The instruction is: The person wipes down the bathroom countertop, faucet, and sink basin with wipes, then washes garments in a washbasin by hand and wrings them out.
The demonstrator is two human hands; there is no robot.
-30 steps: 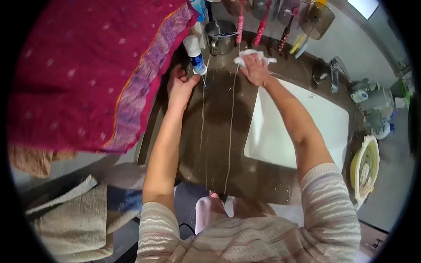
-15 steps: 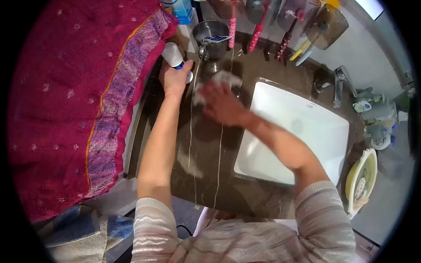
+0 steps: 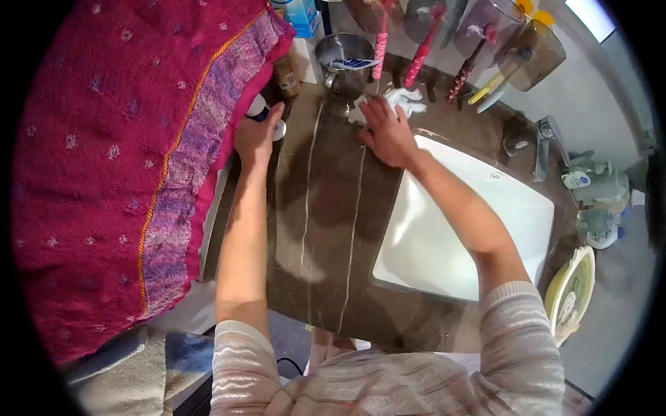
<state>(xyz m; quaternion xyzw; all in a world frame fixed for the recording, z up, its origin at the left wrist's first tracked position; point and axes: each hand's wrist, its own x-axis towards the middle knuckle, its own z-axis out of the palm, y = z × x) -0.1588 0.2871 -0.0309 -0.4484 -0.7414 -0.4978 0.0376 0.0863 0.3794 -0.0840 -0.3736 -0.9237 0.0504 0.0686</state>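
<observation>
My left hand (image 3: 255,137) is wrapped round a white and blue bottle (image 3: 257,109) at the counter's left side, its upper part partly behind the pink towel (image 3: 111,159). Its white round end (image 3: 279,130) shows beside my thumb. My right hand (image 3: 388,132) presses a crumpled white cloth (image 3: 406,104) on the dark counter (image 3: 326,208), below the hanging toothbrushes and just beyond the sink's far left corner. A metal cup (image 3: 343,62) with a tube in it stands behind, between my hands.
The white sink (image 3: 465,229) lies right of centre, with a faucet (image 3: 548,145) behind it. Toothbrush cups (image 3: 531,55) hang on the wall. Bottles (image 3: 600,184) and a yellow-white basin (image 3: 572,291) are at the right. A brown bottle (image 3: 286,76) stands near the box (image 3: 305,59).
My left hand has taken hold of the bottle and moved it left, away from the metal cup. My right hand swept the cloth left towards the counter's middle, then back to the upper right.
</observation>
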